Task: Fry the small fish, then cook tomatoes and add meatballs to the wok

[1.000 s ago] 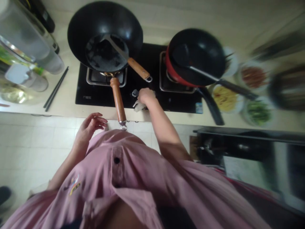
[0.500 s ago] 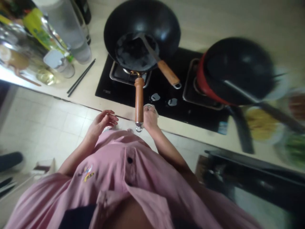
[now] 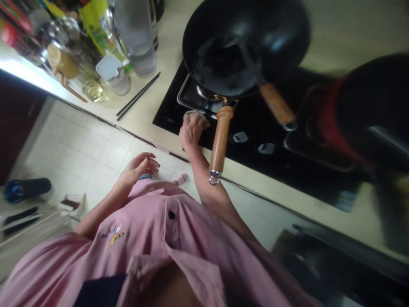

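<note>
One cloth (image 3: pixel 206 123) is held under the right hand (image 3: pixel 191 131) near mid-frame, the left hand (image 3: pixel 138 169) loosely curled left of centre, two pans (image 3: pixel 281 47) upper right, two chopsticks (image 3: pixel 138 96) upper left.

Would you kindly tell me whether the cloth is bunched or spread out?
Bunched: only a small, crumpled patch of cloth shows beneath the right hand.

The pale countertop (image 3: pixel 140 114) carries a black hob (image 3: pixel 246 121); left of it lie two dark chopsticks (image 3: pixel 137 96), near a lidded jar (image 3: pixel 120 83) and a tall jug (image 3: pixel 136 38); blurred containers (image 3: pixel 65 64) crowd farther left.
</note>
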`<state>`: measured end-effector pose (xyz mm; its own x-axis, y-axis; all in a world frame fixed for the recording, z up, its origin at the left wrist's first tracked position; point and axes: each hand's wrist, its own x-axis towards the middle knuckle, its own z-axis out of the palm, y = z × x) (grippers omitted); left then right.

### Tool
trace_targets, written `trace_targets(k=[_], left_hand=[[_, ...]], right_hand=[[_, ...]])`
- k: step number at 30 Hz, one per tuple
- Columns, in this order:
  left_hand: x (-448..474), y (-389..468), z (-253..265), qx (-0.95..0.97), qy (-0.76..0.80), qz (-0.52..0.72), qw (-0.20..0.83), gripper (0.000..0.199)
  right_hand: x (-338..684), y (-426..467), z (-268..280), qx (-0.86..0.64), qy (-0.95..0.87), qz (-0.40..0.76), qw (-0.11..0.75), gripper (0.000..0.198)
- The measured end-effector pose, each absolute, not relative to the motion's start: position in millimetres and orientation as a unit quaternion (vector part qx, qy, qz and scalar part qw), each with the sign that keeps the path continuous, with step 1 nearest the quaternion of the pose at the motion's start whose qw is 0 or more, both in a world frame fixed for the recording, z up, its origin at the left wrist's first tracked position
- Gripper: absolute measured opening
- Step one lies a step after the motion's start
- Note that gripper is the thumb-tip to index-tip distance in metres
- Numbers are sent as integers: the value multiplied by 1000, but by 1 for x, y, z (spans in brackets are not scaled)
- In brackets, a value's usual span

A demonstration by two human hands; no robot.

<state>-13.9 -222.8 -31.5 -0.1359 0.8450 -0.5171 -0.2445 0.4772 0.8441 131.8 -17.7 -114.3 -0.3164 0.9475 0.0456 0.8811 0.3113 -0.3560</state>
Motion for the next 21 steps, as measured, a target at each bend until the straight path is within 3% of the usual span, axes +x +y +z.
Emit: trace_targets(k=[10, 15, 21], left_hand=[[-123, -207, -24, 315, 621, 414, 587, 47], [-142, -181, -33, 338, 581, 387, 632, 55], [-125, -156, -36, 369, 544, 373, 655, 57]], right_hand=[[32, -65, -100, -339, -922, 173, 71, 45], [74, -88, -114, -386, -905, 172, 53, 52], [168, -113, -127, -518, -837, 161, 69, 45]])
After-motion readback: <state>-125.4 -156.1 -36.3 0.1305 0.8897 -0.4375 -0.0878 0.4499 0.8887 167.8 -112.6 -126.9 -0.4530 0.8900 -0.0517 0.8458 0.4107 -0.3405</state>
